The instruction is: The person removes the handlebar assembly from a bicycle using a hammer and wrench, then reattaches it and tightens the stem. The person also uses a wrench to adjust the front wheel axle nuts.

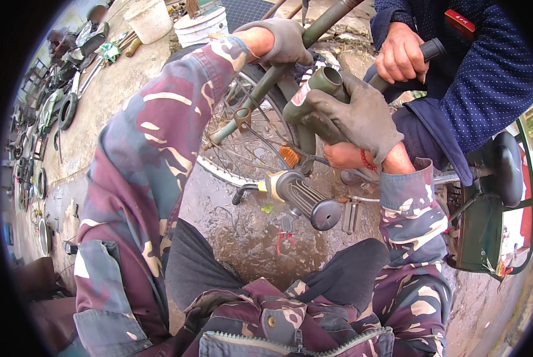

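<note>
My left hand, in a grey glove, is closed round a long green metal tube of a bicycle frame. My right hand, gloved too, grips a short, open-ended green tube of the frame; its thumb lies along the near side. Just to its right, another person's bare hand grips a green bar with a black end. A second bare hand, with a red bead bracelet, lies under my right wrist and is mostly hidden. Behind the frame stands a spoked wheel.
A handlebar grip and an orange reflector sit below the frame. At right are a black saddle and a green cart bed. White buckets stand at the back; tyres and parts lie left.
</note>
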### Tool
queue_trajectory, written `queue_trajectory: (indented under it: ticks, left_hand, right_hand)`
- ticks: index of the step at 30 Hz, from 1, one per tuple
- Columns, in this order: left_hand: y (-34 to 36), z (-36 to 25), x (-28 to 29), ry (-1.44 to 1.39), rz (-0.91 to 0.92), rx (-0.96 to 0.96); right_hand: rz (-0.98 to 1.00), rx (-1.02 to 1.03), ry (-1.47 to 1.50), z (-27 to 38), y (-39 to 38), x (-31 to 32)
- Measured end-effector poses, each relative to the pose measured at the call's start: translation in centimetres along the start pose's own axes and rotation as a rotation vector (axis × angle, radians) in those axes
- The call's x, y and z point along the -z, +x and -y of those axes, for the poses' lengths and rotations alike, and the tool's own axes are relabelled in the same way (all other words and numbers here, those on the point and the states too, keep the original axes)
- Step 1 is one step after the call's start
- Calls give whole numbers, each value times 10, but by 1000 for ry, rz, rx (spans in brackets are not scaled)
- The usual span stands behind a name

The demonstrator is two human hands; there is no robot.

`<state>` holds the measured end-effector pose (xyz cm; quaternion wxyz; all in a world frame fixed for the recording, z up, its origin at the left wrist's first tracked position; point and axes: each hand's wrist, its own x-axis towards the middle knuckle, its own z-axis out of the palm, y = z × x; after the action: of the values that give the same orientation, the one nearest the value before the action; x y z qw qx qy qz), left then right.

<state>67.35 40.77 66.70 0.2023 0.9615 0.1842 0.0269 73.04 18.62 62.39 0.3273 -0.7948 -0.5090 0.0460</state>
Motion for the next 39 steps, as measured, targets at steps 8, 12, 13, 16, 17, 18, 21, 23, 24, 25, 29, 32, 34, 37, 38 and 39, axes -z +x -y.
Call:
queue_trajectory:
  ticks: [8,12,13,16,17,18,21,23,24,25,29,32,34,37,38,39]
  left_hand:
    - [2,-17,20,192,59,6]
    - [-2,-19,7,86,59,67]
    - [-3,-19,5,80,55,71]
    - [-3,-19,5,161,76,21]
    - [-3,-20,4,159,70,58]
    - [1,-22,9,178,62,52]
    - [8,-36,0,244,44,81]
    - [15,-46,-9,263,35,82]
    - [17,-50,-13,281,33,90]
    - [22,-54,-16,271,37,62]
    - [27,-49,-25,316,14,73]
    - [35,-42,-30,295,-28,60]
    - [39,-36,-34,269,-42,63]
    - [42,-34,-34,312,-85,28]
    - [40,-35,-33,318,-79,25]
    - [38,-37,-31,298,-69,25]
  right_hand:
    - [-5,-21,-51,30,-5,1]
    - [44,-39,-64,30,-16,-3]
    - [38,-45,-38,30,-19,-5]
    - [3,-30,-18,26,-19,-11]
    - [-52,8,-5,21,-19,-14]
    - [-68,10,-13,20,-15,-13]
    - [-208,59,-53,5,-17,-16]
    - [-293,88,-99,-5,-19,-16]
    - [-347,118,-89,-9,-20,-17]
    - [-369,123,-105,-13,-21,-17]
    - [-442,179,-137,-19,-22,-19]
    - [-519,181,-84,-18,-20,-17]
    - [-461,153,-87,-17,-20,-15]
    - [-446,169,-64,-14,-20,-11]
    - [-425,180,-56,-13,-20,-10]
    - [-429,192,-35,-13,-18,-6]
